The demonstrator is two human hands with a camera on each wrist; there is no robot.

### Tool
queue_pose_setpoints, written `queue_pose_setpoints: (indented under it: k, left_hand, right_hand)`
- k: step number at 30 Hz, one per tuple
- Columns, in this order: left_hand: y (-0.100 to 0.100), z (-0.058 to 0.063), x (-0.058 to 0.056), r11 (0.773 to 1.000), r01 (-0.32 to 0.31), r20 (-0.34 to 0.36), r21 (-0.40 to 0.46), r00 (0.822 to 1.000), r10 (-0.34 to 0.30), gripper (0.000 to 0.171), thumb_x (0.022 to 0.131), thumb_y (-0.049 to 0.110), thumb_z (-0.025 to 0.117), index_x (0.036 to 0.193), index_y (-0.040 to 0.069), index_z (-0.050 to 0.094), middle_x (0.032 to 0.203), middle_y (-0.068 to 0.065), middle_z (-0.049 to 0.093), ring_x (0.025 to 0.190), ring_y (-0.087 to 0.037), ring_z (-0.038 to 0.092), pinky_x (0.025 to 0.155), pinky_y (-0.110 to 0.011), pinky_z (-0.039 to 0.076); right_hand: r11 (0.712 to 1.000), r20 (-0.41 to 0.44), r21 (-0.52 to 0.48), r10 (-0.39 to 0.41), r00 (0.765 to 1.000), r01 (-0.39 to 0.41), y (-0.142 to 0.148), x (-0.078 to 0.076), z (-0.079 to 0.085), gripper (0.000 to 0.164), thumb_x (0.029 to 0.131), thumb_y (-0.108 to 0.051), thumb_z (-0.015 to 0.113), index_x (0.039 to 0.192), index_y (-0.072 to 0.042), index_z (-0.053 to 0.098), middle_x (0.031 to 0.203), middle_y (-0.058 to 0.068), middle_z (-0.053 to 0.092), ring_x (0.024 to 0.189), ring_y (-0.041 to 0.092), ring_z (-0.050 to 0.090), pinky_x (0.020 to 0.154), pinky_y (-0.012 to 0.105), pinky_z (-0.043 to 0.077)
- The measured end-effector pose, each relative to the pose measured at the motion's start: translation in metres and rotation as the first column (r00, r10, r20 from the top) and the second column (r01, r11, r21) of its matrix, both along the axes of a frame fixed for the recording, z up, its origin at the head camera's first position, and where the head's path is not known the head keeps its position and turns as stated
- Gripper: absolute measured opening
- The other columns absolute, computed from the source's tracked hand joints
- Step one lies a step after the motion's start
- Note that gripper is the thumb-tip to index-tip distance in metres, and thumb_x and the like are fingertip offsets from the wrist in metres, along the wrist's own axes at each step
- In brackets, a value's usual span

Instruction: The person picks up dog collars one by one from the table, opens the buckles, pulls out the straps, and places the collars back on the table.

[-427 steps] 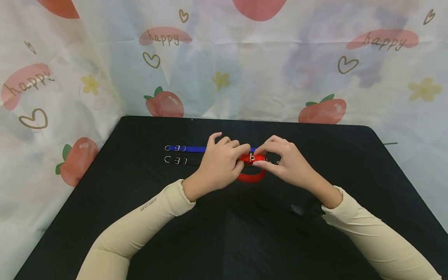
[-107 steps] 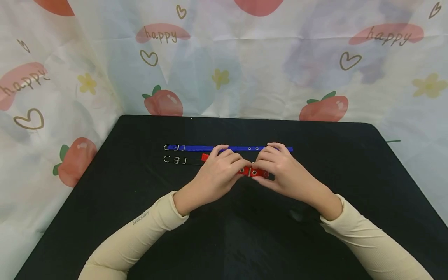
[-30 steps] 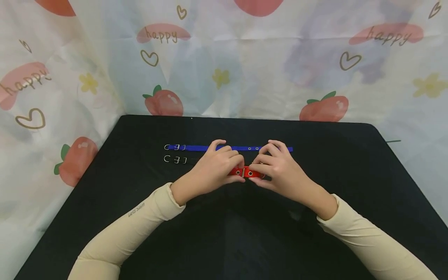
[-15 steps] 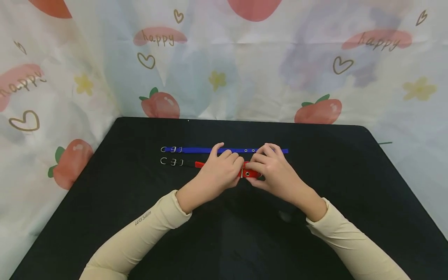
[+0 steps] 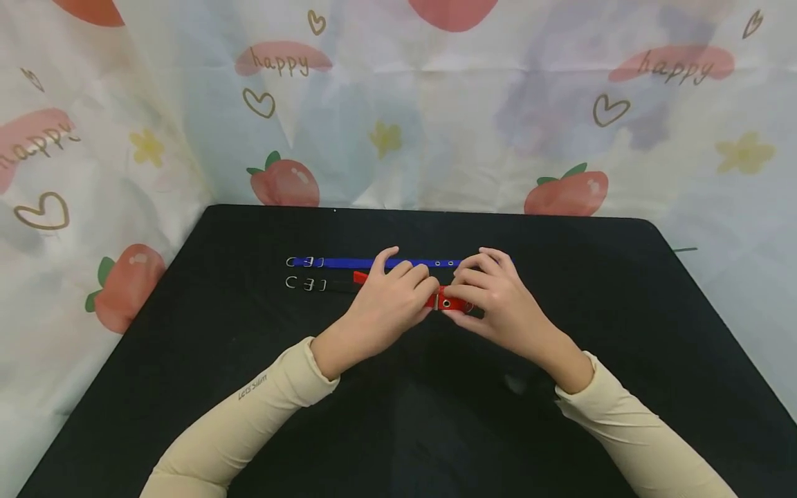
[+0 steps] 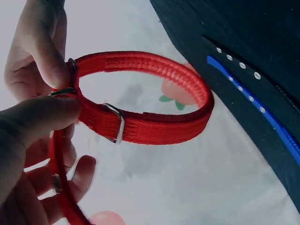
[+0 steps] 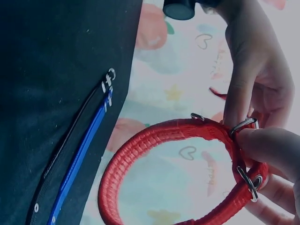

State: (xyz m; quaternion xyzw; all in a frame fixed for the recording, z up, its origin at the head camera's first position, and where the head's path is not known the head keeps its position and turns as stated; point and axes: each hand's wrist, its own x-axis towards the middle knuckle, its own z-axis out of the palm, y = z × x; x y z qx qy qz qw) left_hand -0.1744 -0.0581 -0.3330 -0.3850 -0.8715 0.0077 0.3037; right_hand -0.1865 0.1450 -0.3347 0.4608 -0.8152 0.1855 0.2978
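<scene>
A red pet collar (image 5: pixel 457 304) is bent into a loop and held up between both hands over the table. My left hand (image 5: pixel 389 301) pinches it near the metal buckle (image 6: pixel 63 91), and the strap's free end (image 5: pixel 360 277) sticks out left of that hand. My right hand (image 5: pixel 507 308) grips the collar on the other side of the buckle with thumb and fingers. A metal ring (image 7: pixel 247 183) and an eyelet (image 7: pixel 257 181) show close to the right fingers. Whether the buckle's prong sits in a hole cannot be made out.
A blue collar (image 5: pixel 345 263) lies flat and stretched out on the black table (image 5: pixel 261 235) behind the hands. Just nearer lies a black collar (image 5: pixel 336 285), partly hidden by the left hand. A printed cloth (image 5: pixel 448 124) hangs beyond the table's back edge.
Earlier the red loop hung below the hands; now the strap's end points out to the left. Over the last second the left hand has shifted its grip slightly, and the end has come into sight.
</scene>
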Motion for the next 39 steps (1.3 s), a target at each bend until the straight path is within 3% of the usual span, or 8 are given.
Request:
queue_pose_setpoints:
  k: [6,10,20,23,29,32,36,39]
  left_hand:
    - [0.001,0.002,0.005,0.999,-0.001,0.141,0.040,0.990,-0.005,0.035,0.079,0.042,0.073,0.095,0.014,0.060,0.084,0.003,0.063,0.083,-0.014,0.062,0.105,-0.050,0.036]
    - [0.002,0.000,0.005,0.996,0.003,0.096,0.088,0.995,-0.012,0.044,0.074,0.046,0.075,0.100,0.013,0.061,0.080,0.005,0.068,0.078,-0.013,0.063,0.105,-0.050,0.037]
    - [-0.002,0.000,0.005,0.985,0.061,0.075,0.162,0.994,-0.074,0.021,0.076,0.034,0.076,0.088,0.019,0.066,0.075,0.007,0.071,0.076,-0.012,0.062,0.102,-0.050,0.037]
    - [-0.004,-0.002,0.003,0.981,0.095,0.079,0.171,0.991,-0.110,0.020,0.076,0.032,0.075,0.088,0.019,0.066,0.074,0.007,0.070,0.073,-0.012,0.061,0.101,-0.050,0.038]
    - [-0.008,-0.005,-0.001,0.962,0.156,0.147,0.226,0.970,-0.192,0.018,0.076,0.030,0.076,0.082,0.018,0.064,0.068,0.009,0.066,0.069,-0.008,0.056,0.099,-0.047,0.039]
    - [-0.009,-0.006,-0.002,0.961,0.159,0.162,0.225,0.967,-0.197,0.018,0.076,0.029,0.077,0.081,0.018,0.063,0.067,0.009,0.064,0.069,-0.008,0.056,0.099,-0.046,0.039]
    - [-0.009,-0.006,-0.004,0.967,0.153,0.141,0.204,0.973,-0.184,0.018,0.076,0.029,0.076,0.083,0.018,0.064,0.065,0.009,0.063,0.072,-0.009,0.058,0.100,-0.047,0.039]
    - [-0.010,-0.006,-0.005,0.967,0.147,0.134,0.207,0.975,-0.176,0.018,0.076,0.030,0.075,0.083,0.019,0.064,0.063,0.009,0.062,0.072,-0.010,0.058,0.099,-0.047,0.039]
  right_hand:
    - [0.999,0.032,-0.015,-0.033,0.999,0.034,-0.001,0.007,0.000,0.027,0.059,-0.012,0.087,0.082,-0.007,0.072,0.077,0.004,0.068,0.095,0.027,0.057,0.095,0.056,0.038]
    - [0.999,0.042,-0.006,-0.036,0.998,0.036,-0.005,0.011,0.003,0.027,0.061,-0.011,0.086,0.084,-0.007,0.073,0.079,0.003,0.071,0.097,0.026,0.060,0.096,0.057,0.037]
    - [1.000,0.015,-0.020,-0.015,1.000,0.015,-0.003,0.010,0.005,0.030,0.059,-0.013,0.087,0.086,-0.008,0.074,0.076,0.001,0.072,0.101,0.027,0.061,0.095,0.057,0.039]
    - [0.996,0.031,-0.076,0.055,0.998,-0.052,0.002,0.005,0.002,0.019,0.071,-0.020,0.082,0.085,-0.010,0.074,0.076,0.000,0.072,0.101,0.027,0.059,0.093,0.057,0.039]
    - [0.946,0.235,-0.259,0.258,0.937,-0.196,0.016,-0.005,-0.008,0.034,0.087,-0.041,0.061,0.083,-0.010,0.073,0.076,0.000,0.071,0.104,0.021,0.053,0.093,0.038,0.039]
    - [0.954,0.291,-0.232,0.254,0.922,-0.189,0.017,-0.007,-0.009,0.035,0.087,-0.045,0.059,0.086,-0.013,0.071,0.078,-0.004,0.070,0.107,0.019,0.051,0.093,0.038,0.037]
    - [0.988,0.106,-0.062,0.147,0.984,-0.141,0.006,-0.004,-0.003,0.039,0.087,-0.050,0.056,0.087,-0.013,0.072,0.074,-0.004,0.067,0.100,0.022,0.054,0.094,0.054,0.036]
    - [0.993,-0.070,-0.011,0.117,0.991,-0.118,0.000,-0.004,0.000,0.039,0.089,-0.046,0.056,0.085,-0.012,0.074,0.069,-0.002,0.067,0.092,0.024,0.058,0.095,0.058,0.037]
